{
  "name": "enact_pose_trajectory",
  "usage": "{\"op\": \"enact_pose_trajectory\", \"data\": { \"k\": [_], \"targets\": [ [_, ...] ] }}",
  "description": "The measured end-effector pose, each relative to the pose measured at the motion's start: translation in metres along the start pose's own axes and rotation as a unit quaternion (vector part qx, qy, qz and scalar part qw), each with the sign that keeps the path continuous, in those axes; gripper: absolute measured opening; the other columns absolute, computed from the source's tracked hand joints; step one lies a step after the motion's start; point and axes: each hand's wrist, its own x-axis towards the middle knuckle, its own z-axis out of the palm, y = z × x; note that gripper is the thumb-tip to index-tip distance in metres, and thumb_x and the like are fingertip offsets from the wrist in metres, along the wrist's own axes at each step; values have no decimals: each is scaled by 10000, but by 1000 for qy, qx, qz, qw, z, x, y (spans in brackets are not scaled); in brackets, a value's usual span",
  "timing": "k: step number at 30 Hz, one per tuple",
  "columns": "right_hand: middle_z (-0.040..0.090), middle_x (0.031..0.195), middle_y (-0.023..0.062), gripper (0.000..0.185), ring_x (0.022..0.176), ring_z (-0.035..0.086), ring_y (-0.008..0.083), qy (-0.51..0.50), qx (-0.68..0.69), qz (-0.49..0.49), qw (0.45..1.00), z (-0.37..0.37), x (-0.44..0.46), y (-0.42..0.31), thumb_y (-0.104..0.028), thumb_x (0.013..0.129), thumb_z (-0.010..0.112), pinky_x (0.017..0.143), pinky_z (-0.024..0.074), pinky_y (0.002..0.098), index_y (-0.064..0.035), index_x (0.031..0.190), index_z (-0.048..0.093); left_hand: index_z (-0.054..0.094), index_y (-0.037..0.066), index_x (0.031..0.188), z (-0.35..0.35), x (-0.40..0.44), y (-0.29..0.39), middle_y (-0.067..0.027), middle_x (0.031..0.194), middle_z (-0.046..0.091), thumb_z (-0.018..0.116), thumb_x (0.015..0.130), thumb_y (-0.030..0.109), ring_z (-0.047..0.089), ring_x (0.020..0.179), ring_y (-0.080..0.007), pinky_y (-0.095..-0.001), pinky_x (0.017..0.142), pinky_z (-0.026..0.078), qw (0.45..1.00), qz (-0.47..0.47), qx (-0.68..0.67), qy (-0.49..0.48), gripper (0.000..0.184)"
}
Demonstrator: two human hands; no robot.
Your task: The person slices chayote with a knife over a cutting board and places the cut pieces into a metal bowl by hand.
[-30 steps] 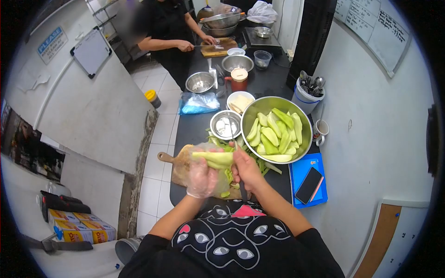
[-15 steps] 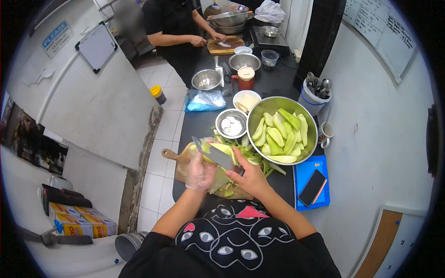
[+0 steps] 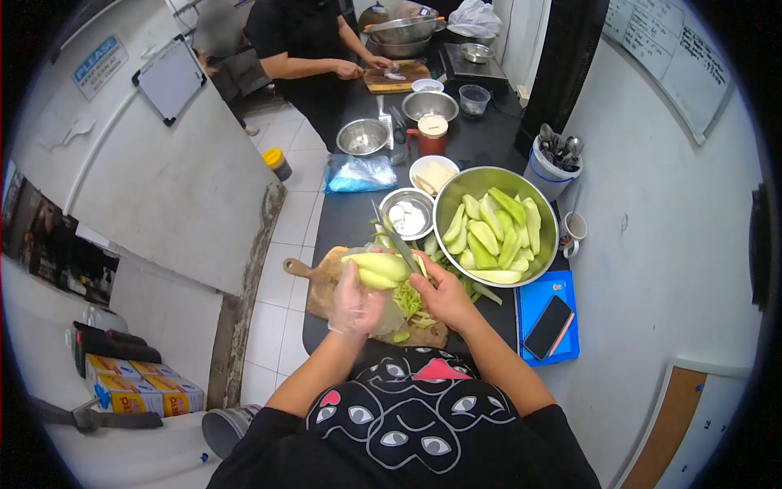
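My left hand (image 3: 357, 308), in a clear plastic glove, is closed around a smooth, pale green vegetable piece (image 3: 376, 267), whose exact kind I cannot tell. A knife (image 3: 396, 238) is gripped in my right hand (image 3: 445, 297), its blade angled up and away at the piece's right end. Below both hands lies a wooden cutting board (image 3: 320, 287) with green shreds (image 3: 410, 301) on it. Beyond the hands, a large steel bowl (image 3: 557, 232) holds several pale green wedges (image 3: 487, 235). More green trimmings (image 3: 458, 281) lie between board and bowl.
Beside the large bowl are a small steel bowl (image 3: 383, 217) with white pieces, a white dish (image 3: 414, 174) and a red mug (image 3: 430, 145). A phone (image 3: 547, 328) lies on a blue folder (image 3: 533, 295) at right. Across the table, another person (image 3: 305, 65) cuts on a board (image 3: 376, 80).
The knife has swung from lying across the front of the vegetable piece to its right end, blade pointing more upward. More of the piece and the shreds below now show.
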Motion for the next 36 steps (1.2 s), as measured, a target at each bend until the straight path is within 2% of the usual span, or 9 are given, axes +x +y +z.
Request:
{"op": "enact_pose_trajectory", "data": {
  "k": [5, 8, 11, 20, 22, 25, 27, 32, 36],
  "targets": [
    [397, 577, -29, 640, 447, 360, 64, -100, 77, 98, 987, -10, -23, -37, -235, 959, 483, 398, 336, 220, -165, 1488, 130, 475, 25, 1180, 7, 3, 11, -184, 1207, 527, 394, 953, 239, 481, 1178, -319, -474, 1057, 334, 998, -36, -44, 34, 322],
    [461, 573, -19, 708, 462, 428, 70, -124, 141, 119, 975, -11, -27, -34, -301, 937, 535, 415, 361, 220, -209, 1491, 103, 487, 21, 1150, 7, 6, 9, -181, 1187, 535, 389, 950, 227, 489, 1160, -317, -480, 1054, 329, 998, -5, -27, 51, 303],
    [416, 547, -20, 648, 426, 374, 73, -120, 138, 104, 978, -6, -28, -38, -239, 969, 450, 400, 336, 215, -166, 1491, 73, 482, 17, 1145, 9, 13, 7, -171, 1176, 535, 387, 953, 235, 486, 1153, -315, -483, 1051, 325, 995, 5, -43, 93, 306],
    [588, 660, 33, 503, 397, 412, 60, -11, 235, 77, 969, 2, -8, -23, -178, 842, 674, 360, 321, 207, -56, 1273, 445, 447, 51, 1209, 8, -4, -10, -141, 1209, 513, 380, 979, 291, 475, 1167, -299, -459, 1033, 346, 994, -54, 88, 21, 340],
    [614, 716, 61, 507, 405, 422, 65, -20, 248, 78, 965, -2, -6, -18, -166, 837, 673, 369, 328, 207, -40, 1269, 441, 439, 61, 1230, 6, -9, -11, -139, 1243, 499, 379, 983, 331, 469, 1184, -297, -457, 1036, 343, 982, -18, 163, -96, 371],
    [624, 768, 83, 508, 419, 434, 72, -67, 310, 99, 943, -17, -4, -21, -142, 826, 672, 384, 338, 203, -28, 1263, 439, 376, 18, 1290, 37, -21, 12, -165, 1295, 460, 413, 977, 356, 475, 1168, -285, -450, 980, 386, 972, -99, 135, -168, 463],
    [613, 804, 96, 499, 434, 440, 80, -97, 357, 108, 923, -27, -6, -24, -119, 817, 668, 402, 347, 200, -24, 1250, 440, 369, 31, 1323, 54, -34, 31, -160, 1309, 460, 447, 955, 406, 477, 1166, -281, -432, 946, 411, 972, -157, 104, -143, 531],
    [598, 756, 43, 478, 472, 471, 70, -132, 251, 119, 952, -31, -3, -32, -142, 811, 688, 401, 346, 204, -52, 1228, 472, 389, 50, 1350, 41, -28, 54, -116, 1265, 505, 525, 921, 402, 504, 1119, -214, -357, 859, 459, 921, -234, 267, -162, 572],
    [602, 744, 15, 423, 543, 532, 59, -130, 113, 105, 979, -16, -7, -44, -174, 819, 692, 404, 355, 203, -86, 1198, 526, 468, 41, 1275, 29, -23, 46, -32, 1079, 572, 581, 892, 342, 546, 837, -97, -240, 625, 445, 854, -276, 407, -168, 500]
  ]
}}
